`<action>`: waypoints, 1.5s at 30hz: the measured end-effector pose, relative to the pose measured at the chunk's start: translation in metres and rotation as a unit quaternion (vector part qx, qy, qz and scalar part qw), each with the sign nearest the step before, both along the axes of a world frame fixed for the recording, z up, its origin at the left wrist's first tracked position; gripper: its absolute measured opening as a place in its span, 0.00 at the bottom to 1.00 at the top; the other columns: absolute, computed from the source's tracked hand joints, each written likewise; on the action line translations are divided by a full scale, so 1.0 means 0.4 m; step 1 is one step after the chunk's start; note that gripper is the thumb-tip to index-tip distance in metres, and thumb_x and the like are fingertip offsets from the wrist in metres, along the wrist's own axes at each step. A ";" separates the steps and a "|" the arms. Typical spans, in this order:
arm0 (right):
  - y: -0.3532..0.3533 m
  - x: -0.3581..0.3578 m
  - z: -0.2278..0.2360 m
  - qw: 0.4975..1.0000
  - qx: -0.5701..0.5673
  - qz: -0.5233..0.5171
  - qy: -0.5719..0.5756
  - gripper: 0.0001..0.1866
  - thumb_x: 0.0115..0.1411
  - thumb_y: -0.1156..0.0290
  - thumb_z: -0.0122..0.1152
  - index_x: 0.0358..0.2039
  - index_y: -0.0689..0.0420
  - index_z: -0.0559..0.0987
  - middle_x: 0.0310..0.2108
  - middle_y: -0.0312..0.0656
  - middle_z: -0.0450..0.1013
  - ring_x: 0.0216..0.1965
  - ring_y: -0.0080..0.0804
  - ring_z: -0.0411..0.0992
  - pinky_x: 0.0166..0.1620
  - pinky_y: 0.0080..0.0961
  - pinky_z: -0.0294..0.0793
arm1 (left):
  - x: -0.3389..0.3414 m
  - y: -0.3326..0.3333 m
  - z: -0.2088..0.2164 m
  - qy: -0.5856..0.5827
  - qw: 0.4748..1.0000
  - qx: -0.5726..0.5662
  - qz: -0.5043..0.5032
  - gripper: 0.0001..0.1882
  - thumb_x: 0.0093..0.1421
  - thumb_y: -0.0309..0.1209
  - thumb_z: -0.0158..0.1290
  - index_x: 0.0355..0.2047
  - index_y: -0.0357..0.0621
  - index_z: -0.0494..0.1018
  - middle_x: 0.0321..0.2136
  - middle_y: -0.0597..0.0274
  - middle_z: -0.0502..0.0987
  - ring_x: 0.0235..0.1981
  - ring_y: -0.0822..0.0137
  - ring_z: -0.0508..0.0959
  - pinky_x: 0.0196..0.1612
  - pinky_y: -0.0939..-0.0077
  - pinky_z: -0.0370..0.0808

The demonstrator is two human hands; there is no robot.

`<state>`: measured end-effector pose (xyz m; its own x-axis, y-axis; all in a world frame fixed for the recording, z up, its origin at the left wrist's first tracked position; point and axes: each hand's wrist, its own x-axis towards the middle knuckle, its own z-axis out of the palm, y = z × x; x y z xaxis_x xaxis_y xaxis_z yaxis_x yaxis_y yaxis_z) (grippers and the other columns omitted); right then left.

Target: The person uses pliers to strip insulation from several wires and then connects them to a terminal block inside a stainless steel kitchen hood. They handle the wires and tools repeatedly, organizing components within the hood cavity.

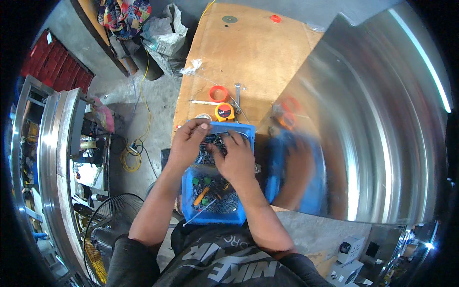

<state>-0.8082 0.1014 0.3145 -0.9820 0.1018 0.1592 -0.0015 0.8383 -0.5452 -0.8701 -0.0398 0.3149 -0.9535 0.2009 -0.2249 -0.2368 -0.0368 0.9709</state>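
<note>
A blue plastic bin (185, 210) with two compartments lies before me at the table's near edge. Dark small screws (205, 157) fill its far compartment. My right hand (237, 158) dips its fingertips among them, with thumb and fingers apart. My left hand (187, 143) hovers over the bin's far left corner, its thumb and fingers pinched together. Whatever may be between those fingertips is too small to make out. The near compartment holds more screws, green pieces (206, 181), an orange-handled tool (201, 196) and a thin metal rod (198, 213) sticking out over the near rim.
Beyond the bin, a yellow tape measure (224, 112), a red tape roll (219, 93) and a wrench (237, 98) rest on the wooden table (253, 52). A large curved shiny metal sheet (373, 124) stands close on the right. A fan (112, 234) is at the lower left.
</note>
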 end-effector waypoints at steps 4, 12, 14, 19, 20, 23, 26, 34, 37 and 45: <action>0.026 0.133 0.057 0.986 -0.018 0.143 0.083 0.28 0.55 0.50 0.62 0.49 0.59 0.75 0.57 0.54 0.65 0.56 0.58 0.64 0.59 0.44 0.64 | 0.040 -0.015 0.013 0.076 0.992 -0.098 0.002 0.12 0.65 0.29 0.50 0.45 0.33 0.73 0.35 0.59 0.78 0.38 0.70 0.76 0.44 0.76 0.73; 0.525 0.388 0.222 0.791 -0.337 0.438 -0.261 0.21 0.56 0.62 0.66 0.48 0.59 0.77 0.45 0.51 0.75 0.48 0.45 0.74 0.52 0.36 0.71 | 0.269 0.009 -0.029 0.161 0.972 -0.090 0.145 0.11 0.64 0.29 0.51 0.44 0.35 0.74 0.36 0.63 0.78 0.37 0.75 0.74 0.44 0.81 0.70; 0.677 0.375 0.137 0.906 -0.238 0.255 -0.241 0.19 0.55 0.64 0.66 0.46 0.58 0.78 0.41 0.51 0.77 0.42 0.43 0.76 0.46 0.33 0.74 | 0.331 0.044 -0.018 0.140 0.971 -0.094 0.168 0.11 0.64 0.30 0.52 0.42 0.36 0.74 0.35 0.64 0.77 0.36 0.76 0.74 0.43 0.81 0.70; 0.836 0.260 -0.090 0.987 0.114 0.050 -0.104 0.20 0.54 0.62 0.60 0.48 0.54 0.77 0.40 0.51 0.77 0.42 0.48 0.76 0.44 0.38 0.76 | 0.469 0.163 0.003 0.210 0.939 -0.134 0.238 0.09 0.63 0.29 0.52 0.40 0.36 0.75 0.30 0.66 0.78 0.30 0.76 0.73 0.36 0.79 0.72; 0.829 0.246 -0.120 0.979 0.175 0.049 -0.095 0.21 0.54 0.61 0.59 0.48 0.53 0.76 0.40 0.51 0.76 0.42 0.50 0.75 0.45 0.39 0.76 | 0.500 0.173 0.017 0.168 0.948 -0.131 0.236 0.09 0.63 0.28 0.52 0.41 0.36 0.76 0.30 0.65 0.78 0.29 0.77 0.73 0.35 0.79 0.72; 0.790 0.246 -0.158 0.952 0.224 0.114 -0.176 0.20 0.54 0.59 0.56 0.46 0.51 0.78 0.41 0.54 0.75 0.43 0.54 0.74 0.46 0.43 0.76 | 0.569 0.169 0.004 0.241 0.907 -0.258 0.229 0.10 0.62 0.28 0.53 0.41 0.36 0.76 0.29 0.65 0.78 0.27 0.78 0.72 0.32 0.79 0.71; 0.802 0.251 -0.201 0.947 0.230 0.162 -0.152 0.15 0.54 0.58 0.55 0.39 0.50 0.82 0.38 0.53 0.76 0.42 0.52 0.74 0.47 0.43 0.75 | 0.653 0.144 0.012 0.163 0.898 -0.298 0.280 0.10 0.61 0.28 0.53 0.41 0.36 0.76 0.28 0.63 0.79 0.27 0.77 0.73 0.32 0.79 0.71; 0.896 0.185 -0.342 0.921 0.268 0.279 -0.039 0.12 0.51 0.61 0.56 0.24 0.55 0.83 0.28 0.46 0.78 0.32 0.46 0.76 0.40 0.39 0.75 | 0.820 0.036 -0.123 0.112 0.878 -0.234 0.402 0.09 0.61 0.27 0.53 0.40 0.35 0.76 0.27 0.66 0.78 0.29 0.79 0.74 0.35 0.81 0.71; 0.860 0.190 -0.260 0.880 0.327 0.343 -0.046 0.12 0.50 0.62 0.57 0.22 0.56 0.82 0.27 0.47 0.78 0.31 0.46 0.75 0.39 0.39 0.74 | 0.849 0.040 -0.139 0.082 0.880 -0.246 0.397 0.09 0.61 0.27 0.53 0.40 0.35 0.76 0.27 0.66 0.78 0.28 0.78 0.74 0.34 0.81 0.71; 0.874 0.191 -0.288 0.915 0.267 0.303 0.008 0.11 0.52 0.64 0.56 0.31 0.57 0.81 0.32 0.47 0.75 0.34 0.44 0.74 0.41 0.39 0.75 | 0.821 0.093 -0.113 0.060 0.891 -0.313 0.324 0.10 0.61 0.28 0.54 0.41 0.36 0.76 0.26 0.63 0.79 0.27 0.76 0.76 0.33 0.80 0.72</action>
<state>-0.7316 0.4511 0.1991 -0.8297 -0.5566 0.0421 -0.5581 0.8280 -0.0533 -0.5416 -0.0028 0.2696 -0.8485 -0.5291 0.0112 -0.2563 0.4294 0.8660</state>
